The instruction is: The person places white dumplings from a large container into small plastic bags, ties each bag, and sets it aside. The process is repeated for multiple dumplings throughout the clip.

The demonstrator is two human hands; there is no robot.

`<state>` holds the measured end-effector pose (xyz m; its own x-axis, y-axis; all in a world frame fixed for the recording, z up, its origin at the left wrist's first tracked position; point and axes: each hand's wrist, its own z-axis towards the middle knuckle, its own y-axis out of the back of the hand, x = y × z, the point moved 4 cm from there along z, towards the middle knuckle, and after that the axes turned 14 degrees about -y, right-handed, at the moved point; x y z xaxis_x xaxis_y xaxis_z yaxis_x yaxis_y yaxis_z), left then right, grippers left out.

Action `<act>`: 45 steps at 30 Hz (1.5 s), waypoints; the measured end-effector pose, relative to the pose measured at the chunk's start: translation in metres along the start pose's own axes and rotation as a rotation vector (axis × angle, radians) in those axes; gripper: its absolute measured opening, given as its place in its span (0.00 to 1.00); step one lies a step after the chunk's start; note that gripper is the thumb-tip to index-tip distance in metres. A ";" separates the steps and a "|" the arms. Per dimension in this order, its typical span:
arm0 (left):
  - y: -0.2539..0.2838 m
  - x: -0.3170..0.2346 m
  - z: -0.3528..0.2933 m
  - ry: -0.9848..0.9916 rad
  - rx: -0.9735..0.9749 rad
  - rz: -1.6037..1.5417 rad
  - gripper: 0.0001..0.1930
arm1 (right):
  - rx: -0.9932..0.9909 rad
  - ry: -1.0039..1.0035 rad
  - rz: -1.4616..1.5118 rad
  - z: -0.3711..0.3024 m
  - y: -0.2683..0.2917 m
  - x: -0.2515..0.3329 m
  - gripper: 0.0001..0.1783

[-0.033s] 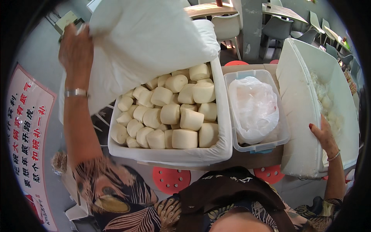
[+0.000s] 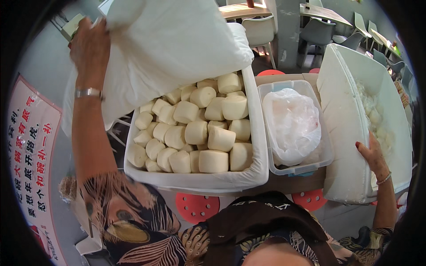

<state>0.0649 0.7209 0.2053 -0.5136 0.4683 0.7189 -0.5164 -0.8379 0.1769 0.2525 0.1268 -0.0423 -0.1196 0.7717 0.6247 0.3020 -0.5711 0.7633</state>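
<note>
My left hand (image 2: 90, 46) is raised at the upper left, its fingers closed on the edge of a thick white cloth cover (image 2: 168, 44). The cover is lifted slantwise over the back and left of a white cloth-lined box (image 2: 199, 181). Pale steamed buns (image 2: 196, 133) are piled inside it; the cover hides those at the back left. On the right, my right hand (image 2: 373, 155) grips the wall of a white foam box (image 2: 339, 119), thumb over the rim and fingers partly hidden. Bagged pale round pieces (image 2: 375, 116) show inside that box.
Between the two boxes stands a clear plastic tub (image 2: 327, 153) holding a white plastic bag (image 2: 293, 122). Red stools (image 2: 197, 206) show below the table edge. Chairs (image 2: 259, 31) and tables stand behind, beside a grey pillar (image 2: 288, 40). A printed banner (image 2: 37, 164) hangs at the left.
My left hand has moved slightly up and to the right with the cloth cover, whose lower edge has shifted a little. My right hand stays on the foam box.
</note>
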 end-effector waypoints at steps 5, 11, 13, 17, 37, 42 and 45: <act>-0.114 -0.051 0.044 0.132 0.045 -0.889 0.18 | -0.081 -0.038 -0.067 -0.004 -0.002 -0.003 0.28; -0.135 -0.153 -0.007 -0.479 0.334 -0.979 0.16 | -0.266 -0.060 -0.209 -0.015 -0.003 0.008 0.30; -0.108 -0.146 0.003 -0.279 0.114 -1.229 0.17 | -0.464 -0.089 -0.512 -0.018 -0.005 0.021 0.31; -0.017 -0.127 -0.012 -0.096 0.097 -1.392 0.14 | -0.634 0.400 -0.586 -0.027 -0.034 0.074 0.25; 0.180 -0.239 -0.072 -0.048 0.098 -1.680 0.12 | -0.445 0.380 0.011 0.082 -0.130 0.105 0.03; 0.177 -0.251 -0.042 -0.030 0.141 -1.761 0.16 | -0.087 0.162 0.930 0.054 -0.122 0.107 0.11; 0.181 -0.260 -0.029 0.142 0.151 -1.680 0.25 | 0.099 0.312 1.216 0.018 -0.128 0.135 0.06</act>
<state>0.0847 0.4554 0.0310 0.4372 0.8168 -0.3764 -0.4552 0.5619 0.6907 0.2147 0.3096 -0.0588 0.0713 -0.3438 0.9363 0.4418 -0.8307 -0.3386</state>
